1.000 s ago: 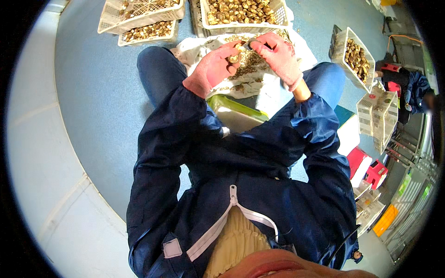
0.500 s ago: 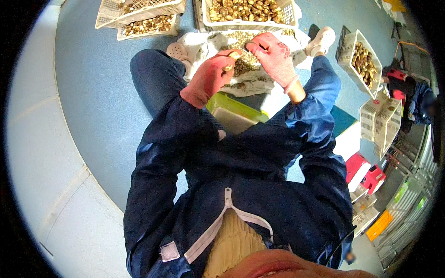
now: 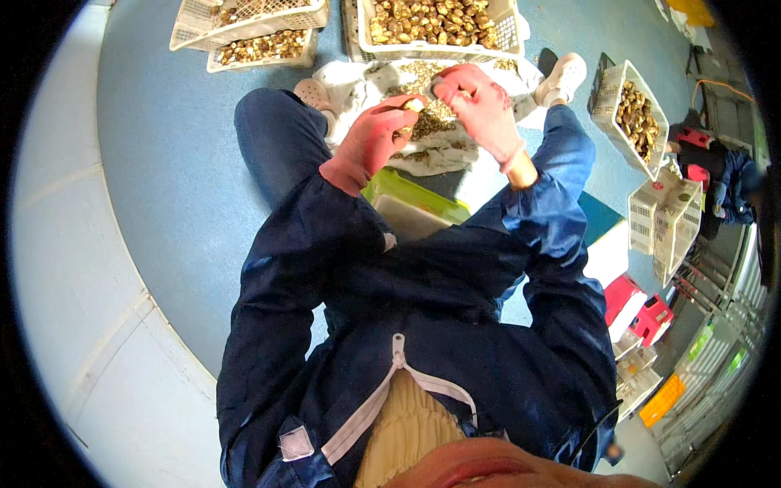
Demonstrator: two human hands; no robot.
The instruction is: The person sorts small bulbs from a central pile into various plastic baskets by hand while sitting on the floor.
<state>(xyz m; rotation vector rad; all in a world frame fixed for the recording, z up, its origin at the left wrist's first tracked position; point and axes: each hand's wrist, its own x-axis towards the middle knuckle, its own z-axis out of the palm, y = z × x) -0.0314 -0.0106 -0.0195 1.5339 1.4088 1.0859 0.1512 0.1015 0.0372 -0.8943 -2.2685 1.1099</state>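
My left hand (image 3: 376,137), in a pink glove, is closed around a small pale-and-brown mushroom (image 3: 414,106). A short way to the right, my right hand (image 3: 486,110), also gloved in pink, is closed with its fingers pinched together. A small dark item shows at its fingertips, too small to name. Both hands hover over a white cloth (image 3: 338,80) strewn with small brown and pale bits (image 3: 431,124). Just beyond the cloth stands a white crate (image 3: 455,51) full of brown-and-cream mushrooms (image 3: 435,22).
Stacked white baskets (image 3: 244,32) of mushrooms stand at the far left. Another mushroom crate (image 3: 606,106) is at the right, with further crates (image 3: 665,213) nearer. A green-rimmed container (image 3: 419,199) sits between my legs. A person in dark clothes (image 3: 732,183) is at the far right.
My right hand has come down slightly, its fingers shifting. The left hand has turned a little and keeps its mushroom.
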